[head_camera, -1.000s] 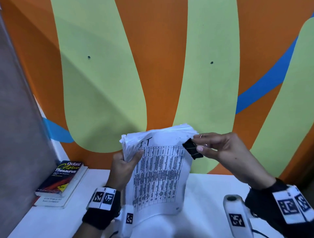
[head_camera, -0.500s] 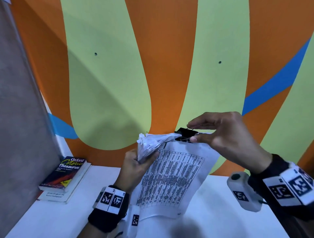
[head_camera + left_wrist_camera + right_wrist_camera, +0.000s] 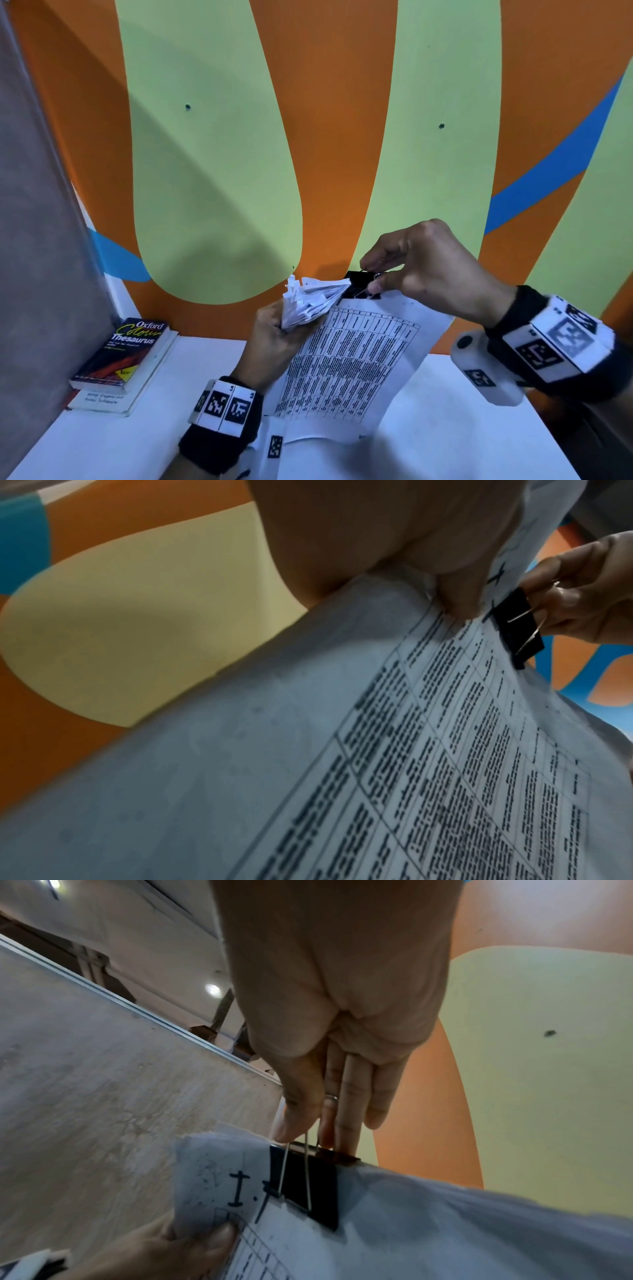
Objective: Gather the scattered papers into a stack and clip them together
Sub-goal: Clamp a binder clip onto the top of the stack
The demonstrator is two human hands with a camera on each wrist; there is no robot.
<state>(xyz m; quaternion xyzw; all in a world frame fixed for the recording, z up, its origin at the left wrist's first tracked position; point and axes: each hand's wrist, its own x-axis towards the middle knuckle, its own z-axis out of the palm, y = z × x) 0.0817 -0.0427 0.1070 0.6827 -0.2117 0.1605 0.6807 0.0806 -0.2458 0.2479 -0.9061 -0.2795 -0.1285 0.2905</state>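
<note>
Papers (image 3: 349,370): held up above the table (image 3: 462,428) as one stack, printed table facing the person, the near top corner fanned and crumpled.
Position: tilted top-away, lower edge hanging just over the table; a second ago the stack was held more upright and flat to the camera.
Clip (image 3: 308,1183): black binder clip, now seated over the top edge of the stack beside the handwritten heading; a second ago it was held off at the right top corner, not yet on the paper.
Right hand (image 3: 428,270): thumb and fingers (image 3: 346,1104) are curled around the clip's wire handles, pinching them from above.
Left hand (image 3: 277,339): the fanned corner is gripped, thumb (image 3: 219,1234) pressed on the front sheet, fingers curled behind.
Clip state: front handle lies flat on the page in the wrist views; whether the mouth has closed fully on every sheet cannot be told.
Meaning: gathering is judged done and clipping nearly so; release of the handles appears to be what is left.
Risk: splayed corner sheets may lie outside the clip's bite.
Books (image 3: 126,359): stacked at the table's left, untouched.
</note>
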